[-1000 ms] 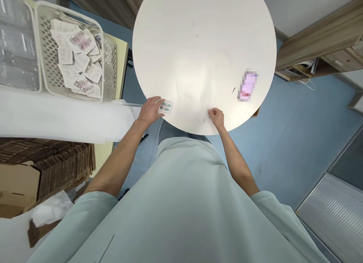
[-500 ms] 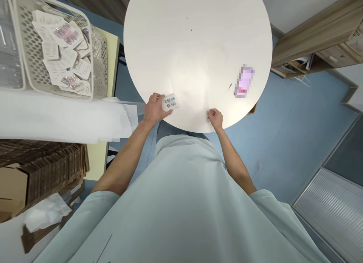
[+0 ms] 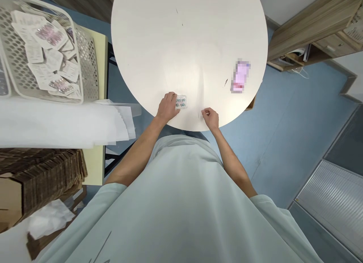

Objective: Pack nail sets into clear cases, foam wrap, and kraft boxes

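Head cam: the left hand has a little pill pack by its left end, right by the near edge of the round white counter, a bit left of the middle of that edge. The thumb sits at the corner closest to the person and the fingers are at the far corner, so they're parted about as wide as the pack and hanging onto it.

Pack itself is a clear, shiny rectangle with rounded corners and two rows of teal-green pills, plus a few pinkish bits mixed in. Its long side runs roughly along the near edge. It looks pretty flat, but can't tell if it's fully resting on the counter. Any print is too small to make out.

Right hand is at the near edge too, just right of the pack and not touching it. Fingers curled, tips nearly together; honestly can't tell if there's something thin pinched in there.

Over toward the counter's right edge there's a pixelated pink-purple rectangle, with a dark scuff just beside it, on the side nearer the pack.
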Demonstrator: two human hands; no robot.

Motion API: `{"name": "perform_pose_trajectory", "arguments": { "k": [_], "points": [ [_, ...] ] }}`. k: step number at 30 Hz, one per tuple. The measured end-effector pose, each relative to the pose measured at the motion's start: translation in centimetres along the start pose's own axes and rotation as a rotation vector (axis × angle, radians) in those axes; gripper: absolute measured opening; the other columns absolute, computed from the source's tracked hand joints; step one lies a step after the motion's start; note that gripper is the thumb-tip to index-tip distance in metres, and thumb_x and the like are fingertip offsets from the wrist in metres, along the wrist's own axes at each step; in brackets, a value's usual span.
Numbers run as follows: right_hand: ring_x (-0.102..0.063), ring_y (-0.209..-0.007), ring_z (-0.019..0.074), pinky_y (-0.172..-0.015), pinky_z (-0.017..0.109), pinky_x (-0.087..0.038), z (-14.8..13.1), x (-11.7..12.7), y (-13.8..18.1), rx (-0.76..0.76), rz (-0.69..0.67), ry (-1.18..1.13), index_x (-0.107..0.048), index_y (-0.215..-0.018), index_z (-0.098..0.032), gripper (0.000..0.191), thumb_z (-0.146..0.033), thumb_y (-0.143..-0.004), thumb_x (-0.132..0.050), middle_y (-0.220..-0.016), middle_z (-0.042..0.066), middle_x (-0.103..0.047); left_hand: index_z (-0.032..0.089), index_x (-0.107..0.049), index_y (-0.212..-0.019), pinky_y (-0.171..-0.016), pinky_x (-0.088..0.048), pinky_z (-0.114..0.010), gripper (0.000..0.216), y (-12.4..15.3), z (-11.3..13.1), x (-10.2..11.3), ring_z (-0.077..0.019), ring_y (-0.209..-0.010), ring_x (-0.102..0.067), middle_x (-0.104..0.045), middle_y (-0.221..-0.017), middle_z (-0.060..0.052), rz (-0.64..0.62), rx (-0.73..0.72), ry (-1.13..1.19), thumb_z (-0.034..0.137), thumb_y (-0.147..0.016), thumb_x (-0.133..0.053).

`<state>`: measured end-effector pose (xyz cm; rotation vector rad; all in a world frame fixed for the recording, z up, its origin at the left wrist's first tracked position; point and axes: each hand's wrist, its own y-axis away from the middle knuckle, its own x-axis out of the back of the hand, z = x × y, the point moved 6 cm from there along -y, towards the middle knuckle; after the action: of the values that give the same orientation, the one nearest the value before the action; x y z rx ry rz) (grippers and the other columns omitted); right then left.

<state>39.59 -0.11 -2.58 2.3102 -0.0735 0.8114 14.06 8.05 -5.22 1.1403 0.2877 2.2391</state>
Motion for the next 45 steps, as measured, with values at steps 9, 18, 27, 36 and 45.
{"name": "perform_pose_trajectory", "arguments": {
  "k": [9, 18, 27, 36, 45],
  "points": [
    [-0.068, -0.139, 0.0328, -0.106, 0.049, -0.066, -6.6, -4.0, 2.2, 0.429, -0.051, 0.172, -0.075, -0.111, -0.024, 0.025, -0.038, -0.117, -0.055, -0.148, 0.016, -0.073, 0.012, -0.044, -0.174, -0.139, -0.036, -0.062, 0.089, 0.6, -0.1, -0.6, -0.0479, -0.17, -0.039, -0.044, -0.18, -0.028, 0.05, -0.023, 0.044, 0.036, -0.096, -0.081],
    [-0.064, -0.149, 0.0338, -0.121, 0.055, -0.063, -8.8, -10.0, 1.7, 0.565, -0.21, 0.282, -0.077, -0.11, -0.023, 0.027, -0.032, -0.12, -0.053, -0.166, 0.013, -0.068, 0.022, -0.071, -0.147, -0.115, -0.059, -0.04, 0.046, 3.8, -2.0, 0.2, -0.0275, -0.126, -0.08, -0.079, -0.145, -0.015, 0.306, 0.395, 0.432, 0.041, -0.122, -0.037],
    [-0.066, -0.144, 0.0329, -0.119, 0.052, -0.064, -8.6, -12.1, 1.8, 0.572, -0.292, 0.349, -0.08, -0.117, -0.023, 0.024, -0.031, -0.118, -0.058, -0.165, 0.013, -0.069, 0.022, -0.078, -0.114, -0.11, -0.06, -0.039, 0.02, 3.2, -1.7, -0.9, -0.0286, -0.119, -0.081, -0.087, -0.126, -0.011, 0.317, 0.607, 0.414, 0.034, -0.107, -0.063],
    [-0.074, -0.129, 0.035, -0.117, 0.057, -0.061, -5.8, -6.8, -2.7, 0.29, -0.052, 0.161, -0.074, -0.132, -0.019, 0.041, -0.053, -0.118, -0.056, -0.14, 0.02, -0.075, 0.022, -0.078, -0.109, -0.111, -0.059, -0.046, 0.017, 3.1, -2.6, -1.4, -0.0326, -0.12, -0.079, -0.086, -0.121, -0.013, 0.301, 0.69, 0.402, 0.031, -0.103, -0.065],
    [-0.079, -0.125, 0.033, -0.117, 0.054, -0.061, -3.7, -8.7, -5.2, 0.141, -0.089, 0.085, -0.075, -0.125, -0.02, 0.031, -0.047, -0.11, -0.071, -0.125, 0.016, -0.083, 0.023, -0.076, -0.107, -0.116, -0.056, -0.052, 0.015, 3.1, -2.0, -1.5, -0.0367, -0.125, -0.076, -0.085, -0.123, -0.015, 0.311, 0.674, 0.346, 0.031, -0.107, -0.063]
  ]
}}
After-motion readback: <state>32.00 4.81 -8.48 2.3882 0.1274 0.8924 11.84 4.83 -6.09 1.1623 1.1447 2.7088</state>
